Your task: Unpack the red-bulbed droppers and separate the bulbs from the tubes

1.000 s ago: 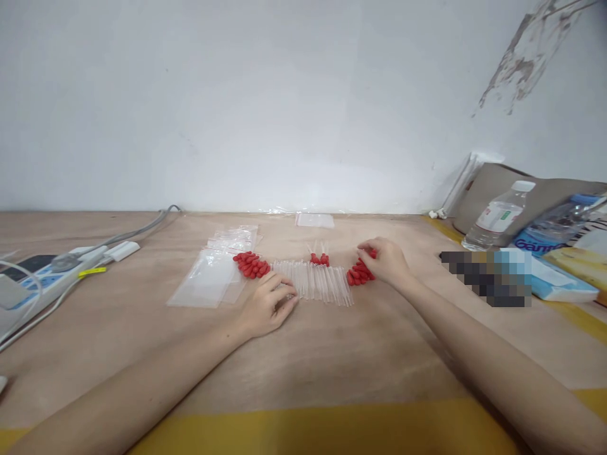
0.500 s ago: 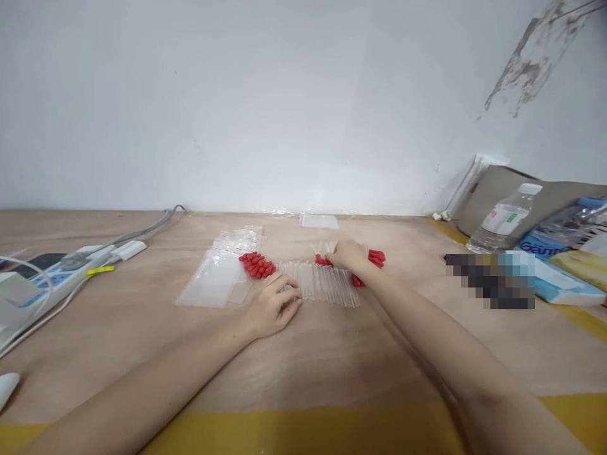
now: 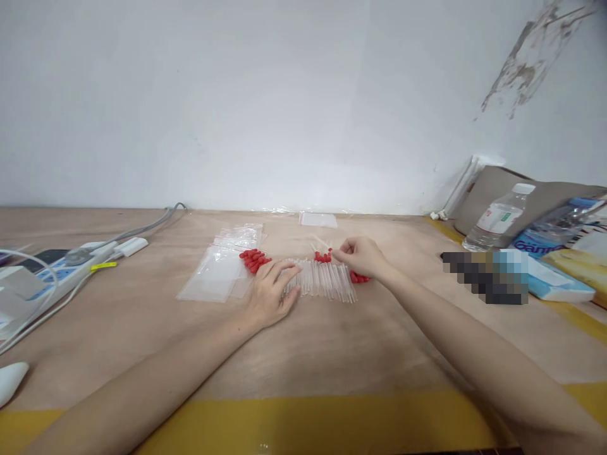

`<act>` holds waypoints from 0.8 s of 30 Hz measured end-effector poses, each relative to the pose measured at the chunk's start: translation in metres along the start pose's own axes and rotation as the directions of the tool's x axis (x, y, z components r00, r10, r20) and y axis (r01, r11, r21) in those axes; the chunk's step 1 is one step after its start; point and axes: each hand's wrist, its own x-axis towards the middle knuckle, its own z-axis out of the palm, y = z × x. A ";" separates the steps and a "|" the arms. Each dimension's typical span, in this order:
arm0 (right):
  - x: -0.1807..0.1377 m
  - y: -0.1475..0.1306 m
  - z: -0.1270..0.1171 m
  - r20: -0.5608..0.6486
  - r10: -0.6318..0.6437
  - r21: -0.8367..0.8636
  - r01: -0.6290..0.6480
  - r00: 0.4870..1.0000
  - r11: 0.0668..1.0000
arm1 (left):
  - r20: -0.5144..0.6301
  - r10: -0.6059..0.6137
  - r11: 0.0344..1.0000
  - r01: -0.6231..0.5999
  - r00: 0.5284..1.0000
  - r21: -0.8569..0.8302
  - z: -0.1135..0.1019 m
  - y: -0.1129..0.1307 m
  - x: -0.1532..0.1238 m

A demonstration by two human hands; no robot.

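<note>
A row of thin clear tubes (image 3: 327,281) lies side by side on the table. My left hand (image 3: 274,292) rests over the row's left end with its fingers slightly curved and apart, open. Beside it sits a pile of red rubber bulbs (image 3: 253,259), partly behind my fingers. Beyond the row, several droppers (image 3: 322,257) lie with red bulbs toward me and tubes pointing away. My right hand (image 3: 363,256) is closed in a pinch by them, at the red end of a dropper (image 3: 324,242). More red bulbs (image 3: 359,277) show under the right wrist.
Clear zip bags (image 3: 211,272) lie left of the bulbs; another small bag (image 3: 317,219) is near the wall. A power strip (image 3: 52,287) with cables stands at left. At right are water bottles (image 3: 497,218), a blue tissue pack (image 3: 559,281) and a blurred dark object (image 3: 488,278).
My right hand has shifted slightly right, turned, and now pinches a dropper whose tube points away to the left. My left hand has barely moved. The view has shifted slightly.
</note>
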 end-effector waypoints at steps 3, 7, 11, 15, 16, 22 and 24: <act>-0.028 0.000 0.012 0.003 -0.274 0.054 0.273 0.962 0.960 | -0.058 0.066 0.992 -0.059 0.996 0.111 -0.001 0.003 0.004; -0.056 0.003 0.033 -0.069 -0.518 -0.104 0.510 0.853 0.854 | 0.051 0.199 0.961 -0.205 0.979 0.188 -0.001 0.008 0.006; -0.066 0.005 0.047 -0.152 -0.565 -0.186 0.538 0.811 0.822 | 0.092 0.216 0.953 -0.230 0.972 0.199 0.003 0.013 0.004; -0.067 0.001 0.056 -0.172 -0.641 -0.282 0.586 0.748 0.760 | 0.072 0.227 0.951 -0.237 0.971 0.199 0.004 0.019 0.002; -0.067 0.000 0.057 -0.168 -0.654 -0.301 0.593 0.737 0.746 | 0.082 0.236 0.947 -0.248 0.968 0.204 0.003 0.020 0.002; -0.074 0.003 0.058 -0.134 -0.723 -0.418 0.623 0.677 0.661 | 0.145 0.279 0.935 -0.303 0.949 0.182 -0.004 0.028 0.001; -0.076 0.005 0.056 -0.115 -0.728 -0.444 0.621 0.676 0.646 | 0.146 0.258 0.949 -0.279 0.955 0.148 -0.006 0.029 0.000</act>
